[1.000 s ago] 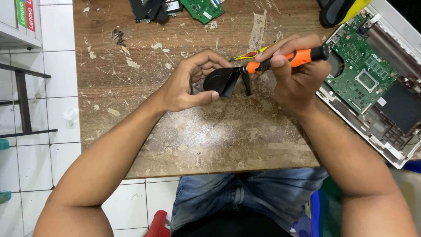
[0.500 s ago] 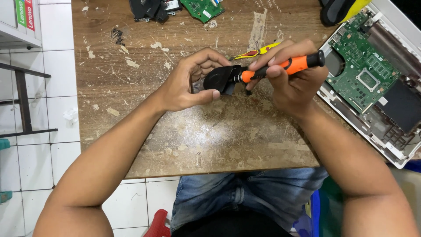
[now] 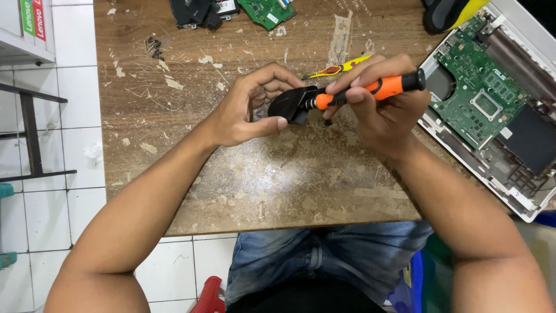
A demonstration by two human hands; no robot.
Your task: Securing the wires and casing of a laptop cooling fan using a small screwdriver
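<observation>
Orange and black, the screwdriver [image 3: 370, 90] lies almost level in the right hand [image 3: 379, 110], whose fingers are closed around its handle while its tip end meets a small black part [image 3: 292, 104] held above the middle of the worn wooden table [image 3: 278, 174]. The left hand [image 3: 252, 110] is curled around that black part, thumb beneath and fingers over the top, pinching it firmly so it stays off the surface. Whether the driver tip sits in a screw head cannot be told; the contact point is hidden by the part and the fingers. Judging from this, the work on the black part looks to be in its middle: the part is already free of the opened laptop [image 3: 498, 110], which lies at the table's right edge with its green mainboard bared, while the part itself appears to be in one piece, so any fastener on it probably remains to be turned out. Just behind the hands a yellow and red tool [image 3: 339, 68] rests on the table. At the far edge lie a small green circuit board [image 3: 267, 11] and a dark component [image 3: 194, 11] beside it, both well apart from the hands.
</observation>
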